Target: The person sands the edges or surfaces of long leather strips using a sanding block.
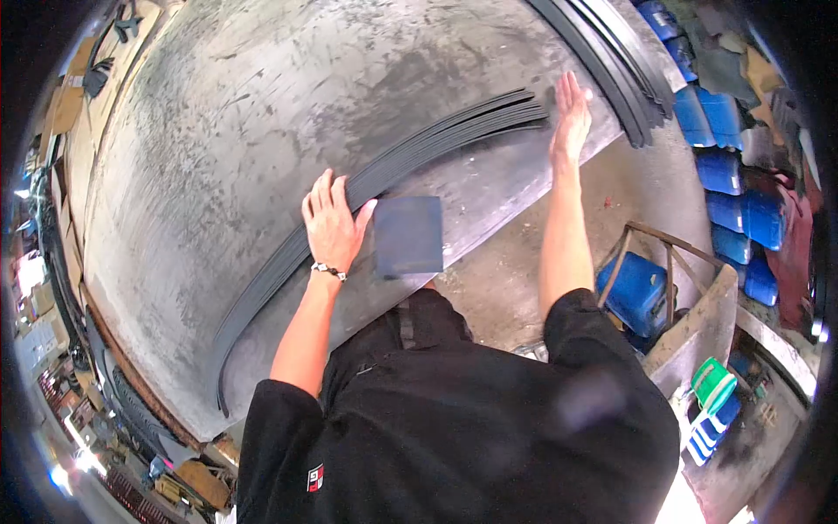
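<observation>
A long bundle of thin black strips [436,147] lies across the grey worktable, curved in this wide view. My left hand [333,218] is over the middle of the bundle, its fingers on the far side and its thumb along the near edge, closed around the strips. At the bundle's right end the strip tips are slightly uneven. Just beyond those tips is my right hand [572,118], open, its fingers straight and together, palm turned toward the ends. A blurred blue-grey square [408,236] shows beside my left thumb.
More long black strips [602,61] lie at the table's [218,157] upper right. Blue containers [720,170] line the right side. A metal-framed stand with a blue container [635,293] and a green basket [713,386] are at lower right. Dark gloves [98,77] lie at far left.
</observation>
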